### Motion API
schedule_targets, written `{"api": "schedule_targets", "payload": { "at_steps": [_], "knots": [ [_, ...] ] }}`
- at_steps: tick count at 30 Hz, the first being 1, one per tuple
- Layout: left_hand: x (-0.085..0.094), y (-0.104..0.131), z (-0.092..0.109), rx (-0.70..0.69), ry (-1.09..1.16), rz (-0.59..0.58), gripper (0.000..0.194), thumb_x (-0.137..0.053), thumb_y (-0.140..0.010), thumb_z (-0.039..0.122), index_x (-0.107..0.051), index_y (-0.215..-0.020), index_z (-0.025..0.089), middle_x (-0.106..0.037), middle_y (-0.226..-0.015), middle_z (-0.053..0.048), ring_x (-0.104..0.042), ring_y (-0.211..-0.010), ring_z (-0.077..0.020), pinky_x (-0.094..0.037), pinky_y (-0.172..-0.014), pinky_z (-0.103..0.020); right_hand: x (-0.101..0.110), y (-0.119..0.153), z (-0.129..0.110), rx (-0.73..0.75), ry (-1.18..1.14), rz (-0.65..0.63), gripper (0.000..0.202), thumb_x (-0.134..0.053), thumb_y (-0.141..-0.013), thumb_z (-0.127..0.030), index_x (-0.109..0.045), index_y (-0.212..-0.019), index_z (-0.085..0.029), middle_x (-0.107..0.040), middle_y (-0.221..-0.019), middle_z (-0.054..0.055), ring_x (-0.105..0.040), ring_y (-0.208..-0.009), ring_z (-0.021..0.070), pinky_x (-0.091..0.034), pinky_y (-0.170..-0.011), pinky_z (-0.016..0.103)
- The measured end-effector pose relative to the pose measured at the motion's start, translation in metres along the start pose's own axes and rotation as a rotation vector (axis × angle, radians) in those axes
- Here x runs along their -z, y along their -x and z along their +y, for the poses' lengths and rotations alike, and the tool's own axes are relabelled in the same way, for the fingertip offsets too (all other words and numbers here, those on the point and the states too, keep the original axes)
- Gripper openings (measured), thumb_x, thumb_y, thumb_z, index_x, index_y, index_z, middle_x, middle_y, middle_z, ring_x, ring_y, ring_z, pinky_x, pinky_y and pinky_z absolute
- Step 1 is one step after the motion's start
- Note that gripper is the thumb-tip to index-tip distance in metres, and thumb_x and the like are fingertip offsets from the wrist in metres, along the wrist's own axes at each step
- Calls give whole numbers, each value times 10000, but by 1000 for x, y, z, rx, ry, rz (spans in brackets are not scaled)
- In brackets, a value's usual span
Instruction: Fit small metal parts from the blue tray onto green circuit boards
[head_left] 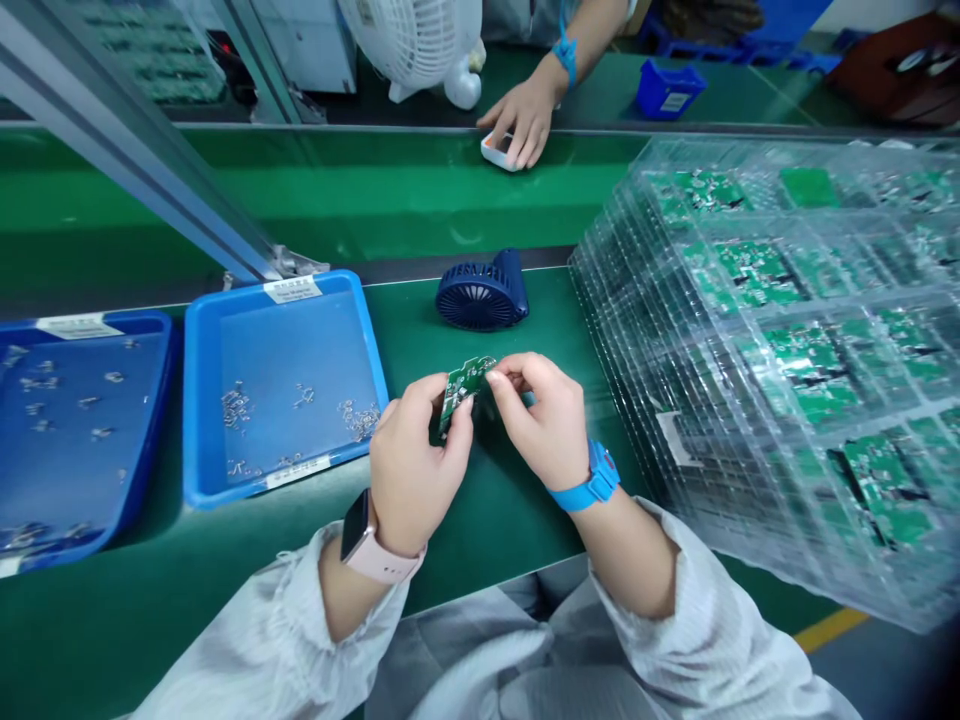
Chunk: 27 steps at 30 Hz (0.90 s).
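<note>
A small green circuit board is held above the green bench between both my hands. My left hand grips its lower left side with thumb and fingers. My right hand pinches its upper right edge with the fingertips. My left wrist carries a pink watch, my right wrist a blue strap. A dark blue small fan lies on the bench just beyond the board.
Two blue trays with several small metal parts sit to the left. A tall stack of clear trays holding green boards fills the right. Across the belt a co-worker's hand rests on a white device; a white fan stands nearby.
</note>
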<state>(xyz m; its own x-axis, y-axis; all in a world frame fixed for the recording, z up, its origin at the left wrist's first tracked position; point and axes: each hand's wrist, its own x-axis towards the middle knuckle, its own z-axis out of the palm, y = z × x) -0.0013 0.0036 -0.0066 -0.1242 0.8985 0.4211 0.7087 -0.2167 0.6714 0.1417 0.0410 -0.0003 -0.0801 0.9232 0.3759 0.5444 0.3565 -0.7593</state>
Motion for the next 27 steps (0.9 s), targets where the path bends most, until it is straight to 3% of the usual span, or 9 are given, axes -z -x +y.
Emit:
{"api": "schedule_targets", "payload": {
  "at_steps": [10, 18, 27],
  "knots": [
    [0, 1, 1, -37, -22, 29, 179, -631, -877, 226, -594, -1049, 193, -647, -942, -36, -623, -821, -157, -473, -754, -272, 5, 0, -1, 113, 37, -71, 200, -514, -905, -187, -553, -711, -210, -563, -650, -8, -515, -656, 144, -410, -667, 282],
    [1, 2, 5, -112, -4, 4, 171, -610, -889, 201, -600, -1060, 197, -661, -944, -38, -643, -837, -153, -477, -755, -271, 4, -2, -2, 54, 7, -55, 271, -486, -833, -135, -450, -577, -217, -451, -563, -28, -432, -582, 130, -376, -621, 282],
    [2, 5, 6, -136, 44, -13, 193, -616, -882, 169, -591, -1069, 204, -666, -964, -32, -641, -834, -142, -467, -745, -256, 2, -3, 1, 114, -27, -16, 289, -486, -794, -102, -374, -551, -210, -366, -540, -41, -374, -564, 119, -339, -602, 276]
  ]
}}
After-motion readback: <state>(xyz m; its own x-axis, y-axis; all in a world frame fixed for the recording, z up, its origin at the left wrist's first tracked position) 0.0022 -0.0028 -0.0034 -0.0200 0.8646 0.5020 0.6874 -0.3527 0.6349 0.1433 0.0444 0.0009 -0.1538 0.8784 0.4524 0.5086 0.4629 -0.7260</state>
